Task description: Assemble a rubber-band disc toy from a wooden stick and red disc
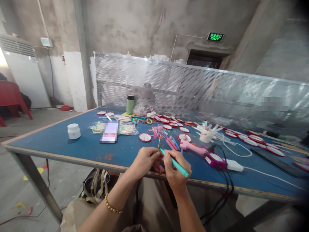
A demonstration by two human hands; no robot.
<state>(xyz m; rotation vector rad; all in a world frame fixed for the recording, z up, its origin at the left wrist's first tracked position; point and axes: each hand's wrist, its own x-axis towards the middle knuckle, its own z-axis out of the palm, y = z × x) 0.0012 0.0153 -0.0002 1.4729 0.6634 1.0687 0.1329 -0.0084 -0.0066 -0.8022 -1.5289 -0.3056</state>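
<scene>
One teal pen (180, 168) is held in the right hand (177, 163), its fingers closed around the barrel and the pen's far end pointed at the left fingertips. By the left hand (144, 160), a thin stick (159, 145), reddish at its upper end, is pinched upright between thumb and fingers; whether it is touched by the pen cannot be told. Both hands are brought together over the near edge of a blue table (89, 153). A gold bracelet (113, 206) is worn on the left wrist. Just beyond the hands, a red-rimmed disc (145, 137), a tangle of bands (156, 131) and several pink and blue markers (172, 143) are laid out. To the right, a pink tool (193, 147) is set down near a white cup (205, 136) filled with slender items. To the left, a white jar (73, 131) and a phone (109, 132) are seen, with a green flask (130, 105) placed farther back. The table is backed by a perforated panel (145, 72); an EXIT sign (215, 37) is mounted above.
</scene>
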